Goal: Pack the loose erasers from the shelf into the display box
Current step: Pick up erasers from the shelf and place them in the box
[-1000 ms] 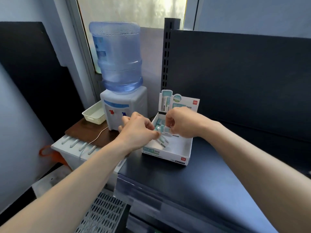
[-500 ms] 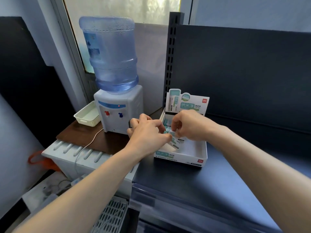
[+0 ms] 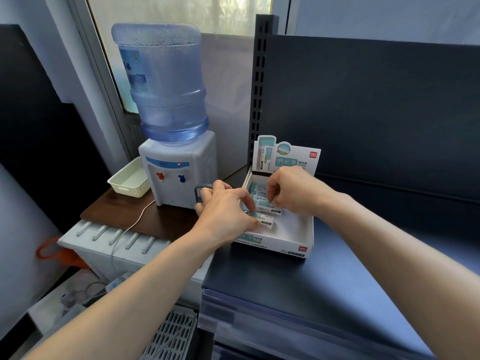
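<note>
Here both bare forearms reach forward from the lower edge of the view and meet over the white cardboard display box with teal print (image 3: 309, 229), which sits at the left end of the dark blue metal shelf (image 3: 285, 287). The left hand (image 3: 228, 209) is palm down over the box's left wall, its thumb and forefinger pinching the near end of a white eraser in a teal paper sleeve (image 3: 265, 220), held flat and slightly slanted above the box floor. The right hand (image 3: 293, 190) comes in from the right with knuckles up and fingers curled downward, its fingertips gripping a second sleeved eraser (image 3: 268, 207) just behind the first. More packed erasers (image 3: 255, 189) lie side by side in the box's back left corner, under the upright printed header card (image 3: 293, 158). A white water dispenser (image 3: 179, 175) stands just left of the box.
</note>
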The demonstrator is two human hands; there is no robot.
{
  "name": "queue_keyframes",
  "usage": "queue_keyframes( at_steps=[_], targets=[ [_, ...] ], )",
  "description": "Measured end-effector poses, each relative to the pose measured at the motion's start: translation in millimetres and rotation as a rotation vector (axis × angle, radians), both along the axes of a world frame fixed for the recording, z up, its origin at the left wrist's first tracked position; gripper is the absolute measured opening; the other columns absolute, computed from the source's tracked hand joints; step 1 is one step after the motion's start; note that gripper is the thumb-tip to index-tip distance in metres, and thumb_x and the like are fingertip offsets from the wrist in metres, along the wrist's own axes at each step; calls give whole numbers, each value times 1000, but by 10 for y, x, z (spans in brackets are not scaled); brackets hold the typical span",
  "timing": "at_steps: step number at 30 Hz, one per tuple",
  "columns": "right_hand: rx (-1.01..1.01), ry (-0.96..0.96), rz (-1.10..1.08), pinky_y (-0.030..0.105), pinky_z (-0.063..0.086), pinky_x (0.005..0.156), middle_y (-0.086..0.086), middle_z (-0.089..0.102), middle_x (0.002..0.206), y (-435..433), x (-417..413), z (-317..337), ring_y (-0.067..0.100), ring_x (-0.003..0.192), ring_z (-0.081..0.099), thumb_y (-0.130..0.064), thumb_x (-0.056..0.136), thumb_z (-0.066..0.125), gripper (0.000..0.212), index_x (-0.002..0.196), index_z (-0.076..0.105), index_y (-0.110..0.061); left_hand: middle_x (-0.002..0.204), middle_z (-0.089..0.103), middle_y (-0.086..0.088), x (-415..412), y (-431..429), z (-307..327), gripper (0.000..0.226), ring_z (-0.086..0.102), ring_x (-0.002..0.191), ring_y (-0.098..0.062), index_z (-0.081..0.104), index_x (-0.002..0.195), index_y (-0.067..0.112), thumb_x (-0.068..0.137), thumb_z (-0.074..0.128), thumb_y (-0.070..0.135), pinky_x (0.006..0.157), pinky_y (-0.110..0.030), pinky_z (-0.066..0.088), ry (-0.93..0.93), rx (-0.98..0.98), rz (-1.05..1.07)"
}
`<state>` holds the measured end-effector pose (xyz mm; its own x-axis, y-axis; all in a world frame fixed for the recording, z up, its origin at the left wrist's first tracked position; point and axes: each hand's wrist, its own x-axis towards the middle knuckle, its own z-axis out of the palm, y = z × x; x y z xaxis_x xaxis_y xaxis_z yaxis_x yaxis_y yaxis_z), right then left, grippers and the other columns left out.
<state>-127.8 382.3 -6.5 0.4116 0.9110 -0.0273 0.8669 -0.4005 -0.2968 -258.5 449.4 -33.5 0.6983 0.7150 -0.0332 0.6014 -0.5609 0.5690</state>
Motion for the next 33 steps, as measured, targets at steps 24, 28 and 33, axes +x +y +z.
queue_keyframes(
  at_steps=[24, 28, 33],
  targets=[
    [24, 47, -78, 31, 51, 76, 3, 59, 94, -3, -114, -47, 21, 89, 54, 5, 84, 53, 21, 83, 61, -14, 78, 48, 13, -13, 90, 15, 55, 54, 82, -14, 39, 109, 16, 71, 78, 17, 69, -26, 40, -185, -145, -41],
    [55, 73, -135, 31, 52, 81, 5, 62, 100, -4, -123, -47, 21, 93, 58, 5, 83, 55, 21, 87, 65, -13, 89, 51, 8, -23, 112, 7, 54, 55, 87, -14, 37, 109, 17, 72, 77, 14, 72, -26, 42, -184, -165, -54],
    [0, 31, -135, 31, 51, 81, 8, 61, 111, -24, -177, -33, 22, 95, 54, 2, 85, 54, 24, 102, 66, -8, 92, 51, 7, -29, 124, 3, 51, 55, 88, -14, 36, 107, 18, 74, 75, 11, 71, -25, 42, -188, -172, -72]
  ],
)
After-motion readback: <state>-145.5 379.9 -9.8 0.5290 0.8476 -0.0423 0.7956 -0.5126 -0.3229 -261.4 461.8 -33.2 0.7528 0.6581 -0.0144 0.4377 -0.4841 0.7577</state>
